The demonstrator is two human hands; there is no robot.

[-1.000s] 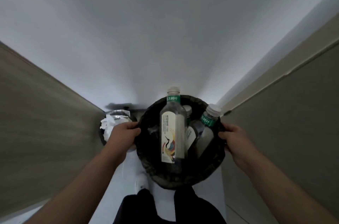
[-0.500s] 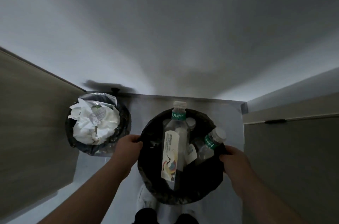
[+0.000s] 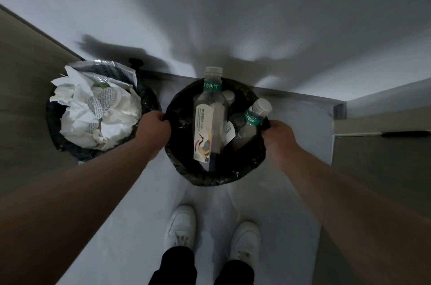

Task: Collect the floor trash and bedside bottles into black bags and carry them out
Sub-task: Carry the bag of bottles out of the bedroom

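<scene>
The black bag (image 3: 214, 175) gapes wide, clear bottles (image 3: 210, 121) standing in it. The left hand (image 3: 152, 127) and right hand (image 3: 278, 135) each pinch its rim, arms outstretched.

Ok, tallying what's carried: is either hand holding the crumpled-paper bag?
No, left hand and right hand both grip the rim of the bottle bag, beside the paper bag.

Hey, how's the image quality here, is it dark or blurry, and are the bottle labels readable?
Head view: dim, grey light; the wide-angle lens bows straight lines; soft shadows fall beyond the black bag; the tall bottle shows a readable green neck label.
</scene>
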